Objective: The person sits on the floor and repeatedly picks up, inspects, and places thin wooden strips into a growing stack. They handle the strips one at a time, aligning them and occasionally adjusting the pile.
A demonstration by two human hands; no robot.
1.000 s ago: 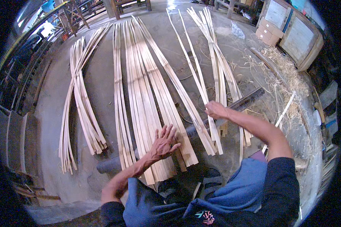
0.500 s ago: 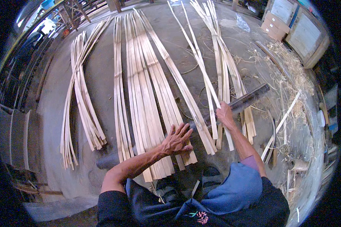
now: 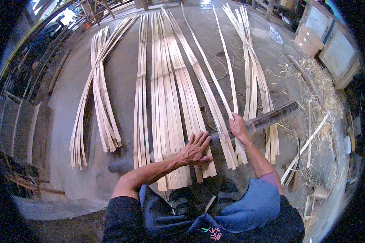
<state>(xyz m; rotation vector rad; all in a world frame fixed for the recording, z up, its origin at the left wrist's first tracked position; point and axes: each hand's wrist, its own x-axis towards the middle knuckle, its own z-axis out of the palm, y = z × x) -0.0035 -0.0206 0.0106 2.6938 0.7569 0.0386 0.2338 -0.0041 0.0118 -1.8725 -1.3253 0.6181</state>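
Long pale bamboo strips lie side by side on the concrete floor, their near ends resting over a dark round pole that runs across in front of me. My left hand presses flat, fingers spread, on the near ends of the middle strips. My right hand grips a thin strip where it crosses the pole. Further strips lie to the right of it.
A separate bundle of strips lies to the left. Straw-like shavings cover the floor at right, with cardboard boxes and wooden panels beyond. Dark timber lies stacked along the left edge.
My left hand has shifted rightward across the strip ends. My right hand has drawn in closer along the pole and taken hold of a thin strip.
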